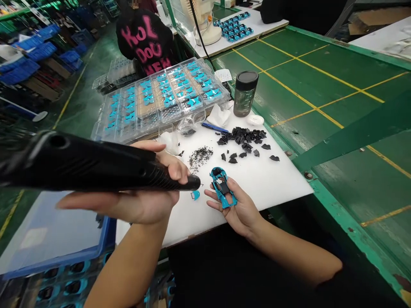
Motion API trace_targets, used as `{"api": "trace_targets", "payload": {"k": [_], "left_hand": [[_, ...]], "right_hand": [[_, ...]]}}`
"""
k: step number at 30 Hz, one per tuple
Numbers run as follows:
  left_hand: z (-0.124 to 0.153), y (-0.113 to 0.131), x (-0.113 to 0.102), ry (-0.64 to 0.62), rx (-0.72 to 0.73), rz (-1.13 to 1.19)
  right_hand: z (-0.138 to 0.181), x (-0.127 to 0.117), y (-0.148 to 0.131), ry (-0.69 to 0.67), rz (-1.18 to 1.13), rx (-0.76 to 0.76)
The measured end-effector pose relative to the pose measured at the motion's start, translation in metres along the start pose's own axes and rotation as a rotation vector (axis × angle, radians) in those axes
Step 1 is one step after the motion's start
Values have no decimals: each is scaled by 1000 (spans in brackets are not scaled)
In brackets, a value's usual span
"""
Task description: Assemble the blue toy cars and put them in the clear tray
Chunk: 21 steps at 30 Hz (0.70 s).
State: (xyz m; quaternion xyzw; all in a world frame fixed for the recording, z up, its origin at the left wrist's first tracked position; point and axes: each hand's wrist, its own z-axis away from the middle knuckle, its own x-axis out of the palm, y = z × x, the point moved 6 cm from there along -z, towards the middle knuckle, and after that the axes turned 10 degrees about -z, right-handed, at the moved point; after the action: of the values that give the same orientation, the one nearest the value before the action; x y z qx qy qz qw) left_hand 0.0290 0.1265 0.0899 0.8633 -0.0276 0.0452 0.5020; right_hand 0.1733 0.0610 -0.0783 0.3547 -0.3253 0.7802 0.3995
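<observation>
My left hand (154, 204) is shut around a black electric screwdriver (86, 164), whose tip (195, 183) points right, just short of the car shell. My right hand (239, 214) lies palm up with a turquoise toy car body (223, 187) resting on its fingers, its black underside parts showing. A small turquoise piece (195, 195) lies on the white board (272, 184) between my hands. Farther up the board are a heap of tiny black screws (199, 157) and scattered black plastic pieces (242, 139).
Clear trays of turquoise parts (157, 96) stand behind the board, beside a dark-lidded jar (245, 93). A co-worker in a black printed top (143, 38) stands beyond them. A green bench (305, 85) lies right, and a blue crate (54, 235) lies lower left.
</observation>
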Motion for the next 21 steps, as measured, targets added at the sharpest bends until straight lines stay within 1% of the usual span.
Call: {"api": "trace_targets", "payload": {"k": [4,11,17,21], "left_hand": [[5,6,1,-65,-31,15],[7,1,0,-137,-29,80],[12,6,1,-108,-109,35],[13,9,2,-123,-95,0]], "right_hand": [[1,3,5,1,-3,45],[3,4,4,36,-13,59],[3,4,2,32,-21,48],[2,4,2,34,-15,47]]}}
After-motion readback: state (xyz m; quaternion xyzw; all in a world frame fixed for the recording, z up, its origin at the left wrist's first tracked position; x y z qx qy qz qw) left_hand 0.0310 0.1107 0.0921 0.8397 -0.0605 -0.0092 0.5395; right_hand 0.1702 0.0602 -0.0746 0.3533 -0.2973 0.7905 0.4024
